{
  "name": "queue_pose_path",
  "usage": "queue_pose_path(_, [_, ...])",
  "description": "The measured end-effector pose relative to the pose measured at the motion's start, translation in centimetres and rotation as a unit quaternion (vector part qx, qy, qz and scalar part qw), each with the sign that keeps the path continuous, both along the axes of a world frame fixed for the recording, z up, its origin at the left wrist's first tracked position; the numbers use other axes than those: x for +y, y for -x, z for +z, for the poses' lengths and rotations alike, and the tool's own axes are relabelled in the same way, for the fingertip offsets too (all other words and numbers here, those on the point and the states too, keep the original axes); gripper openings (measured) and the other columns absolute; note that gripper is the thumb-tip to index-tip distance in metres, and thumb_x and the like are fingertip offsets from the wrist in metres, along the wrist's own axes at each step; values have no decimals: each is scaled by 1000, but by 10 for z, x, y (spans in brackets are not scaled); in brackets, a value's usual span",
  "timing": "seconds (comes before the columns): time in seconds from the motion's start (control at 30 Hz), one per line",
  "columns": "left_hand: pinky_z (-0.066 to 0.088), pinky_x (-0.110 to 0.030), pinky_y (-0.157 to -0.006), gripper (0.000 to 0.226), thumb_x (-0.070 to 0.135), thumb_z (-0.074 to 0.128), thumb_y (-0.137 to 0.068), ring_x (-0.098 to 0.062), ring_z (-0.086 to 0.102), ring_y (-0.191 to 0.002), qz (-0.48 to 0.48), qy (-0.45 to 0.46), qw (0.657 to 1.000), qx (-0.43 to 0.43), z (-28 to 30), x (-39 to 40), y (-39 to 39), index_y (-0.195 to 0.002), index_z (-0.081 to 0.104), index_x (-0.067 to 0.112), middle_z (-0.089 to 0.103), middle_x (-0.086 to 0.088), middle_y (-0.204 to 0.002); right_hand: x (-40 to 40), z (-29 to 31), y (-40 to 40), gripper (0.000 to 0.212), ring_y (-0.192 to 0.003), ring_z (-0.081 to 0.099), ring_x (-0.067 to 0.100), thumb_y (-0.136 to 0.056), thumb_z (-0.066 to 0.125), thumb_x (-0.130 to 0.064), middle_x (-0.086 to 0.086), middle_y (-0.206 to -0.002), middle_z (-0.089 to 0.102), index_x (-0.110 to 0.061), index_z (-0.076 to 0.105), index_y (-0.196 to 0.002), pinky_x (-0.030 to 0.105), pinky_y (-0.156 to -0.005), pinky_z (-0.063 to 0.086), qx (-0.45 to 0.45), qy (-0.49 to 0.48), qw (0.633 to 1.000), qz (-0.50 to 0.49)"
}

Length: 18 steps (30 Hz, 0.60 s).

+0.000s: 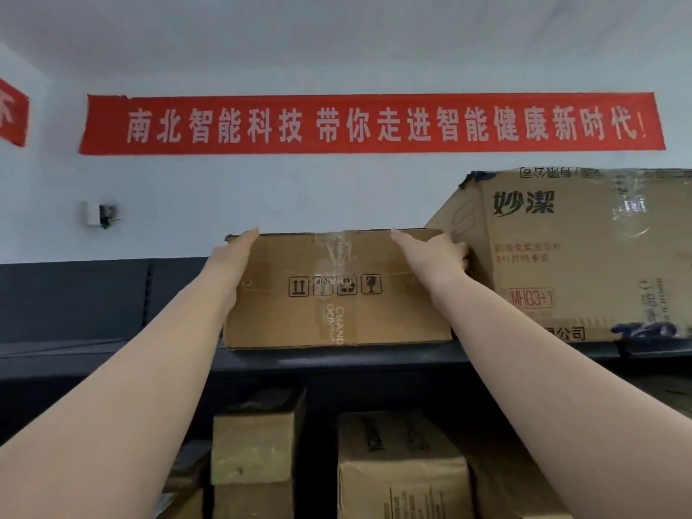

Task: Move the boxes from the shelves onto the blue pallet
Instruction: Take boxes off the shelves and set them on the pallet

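A flat cardboard box [337, 290] sits at the front edge of the top shelf [337, 359], its long face turned outward. That face carries a row of handling symbols and strips of clear tape with pale lettering. Both arms reach up to it from below. The left hand [234, 256] lies against the box's left end, fingers straight and pointing up past the top edge; how far they wrap behind the box cannot be seen. The right hand [434, 252] is laid on the upper right part of the front face, forefinger stretched toward the top edge and thumb spread out to the right, reaching the box's right end. The fingers of both hands are extended rather than curled, pressing the box from either side.

Just beside the box on the right, touching or nearly touching it, stands a much bigger carton [569, 256] on the same shelf, turned at an angle, printed with dark and red characters and patched with shiny tape.

On the shelf level below, three more brown boxes show: a narrow one [254, 443] toward the left, a wider one [400, 470] under the middle, and part of another [516, 492] at the right.

Behind the shelf, a long red banner [370, 123] with white characters hangs on the pale wall [262, 196]. A small white fitting [101, 214] is fixed to the wall at the left.
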<state>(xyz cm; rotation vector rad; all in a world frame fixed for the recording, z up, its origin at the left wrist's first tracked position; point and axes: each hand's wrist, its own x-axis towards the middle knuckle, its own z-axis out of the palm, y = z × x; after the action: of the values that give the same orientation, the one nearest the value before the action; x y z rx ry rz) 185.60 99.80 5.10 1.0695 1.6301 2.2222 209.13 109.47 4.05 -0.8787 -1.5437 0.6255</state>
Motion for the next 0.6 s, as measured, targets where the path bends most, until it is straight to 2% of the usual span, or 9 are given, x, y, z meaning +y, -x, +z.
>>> queue_pose_path(0.07, [39,-41,-104,89,68,57,-70,-26,50,-115,18,-7,1000,-9,0,-1,6,-142,38,20,50,-4,-134,4,1,-1,96,-138,25,35,-84,56,-60,19,-152,17,-1,14,-148,43,-110,29,32,-11,999,39])
queue_pose_path(0.13, [36,-43,-107,95,71,58,-65,-26,48,-121,31,-11,999,-11,0,-9,7,-143,37,21,47,-5,-139,6,-1,-2,97,-128,36,29,-83,61,-55,10,-145,28,-6,8,-148,36,-98,34,102,0,988,114])
queue_pose_path(0.2, [34,-41,-107,100,74,59,-61,-25,46,-124,44,-20,999,-14,-1,-20,7,-144,35,23,44,-3,-142,0,-5,-2,95,-108,40,21,-85,63,-50,2,-124,33,-9,3,-147,32,-85,33,157,16,970,183])
queue_pose_path(0.27, [33,-32,-100,93,70,58,-72,-24,44,-123,95,-41,995,-13,-4,-38,5,-146,32,19,40,-3,-144,-11,-12,0,86,-93,40,16,-86,62,-48,-1,-114,31,-12,11,-144,29,-79,34,199,24,958,206])
queue_pose_path(0.33, [33,-31,-97,94,70,60,-72,-25,44,-123,139,-58,988,-19,-9,-68,-2,-145,34,17,40,-3,-143,-28,-20,2,75,-92,40,16,-85,63,-49,-1,-114,33,-15,22,-138,30,-79,35,242,35,944,221])
queue_pose_path(0.37, [36,-35,-100,99,72,63,-66,-25,46,-122,142,-61,988,-22,-12,-87,-4,-144,35,18,43,-2,-141,-38,-24,3,71,-97,39,16,-84,63,-50,-2,-114,34,-16,26,-135,31,-82,33,259,44,937,230])
queue_pose_path(0.43, [45,-46,-96,99,70,70,-60,-26,52,-114,147,-42,988,-36,-28,-128,-9,-140,40,21,50,-2,-134,-60,-32,6,61,-100,38,16,-84,61,-53,-2,-115,37,-16,34,-125,33,-83,32,272,57,928,249])
queue_pose_path(0.53, [43,-65,-85,61,58,68,-74,-30,49,-108,115,4,992,-56,-66,-182,-9,-124,48,29,49,-2,-125,-105,-56,14,58,-104,45,19,-82,62,-55,1,-125,43,-21,40,-123,37,-85,42,245,82,927,271])
queue_pose_path(0.6, [38,-73,-84,52,51,68,-78,-36,43,-115,84,15,993,-78,-97,-213,-6,-120,43,35,43,-2,-125,-140,-79,20,52,-109,51,24,-82,65,-47,0,-120,51,-27,44,-125,47,-94,47,227,120,917,304])
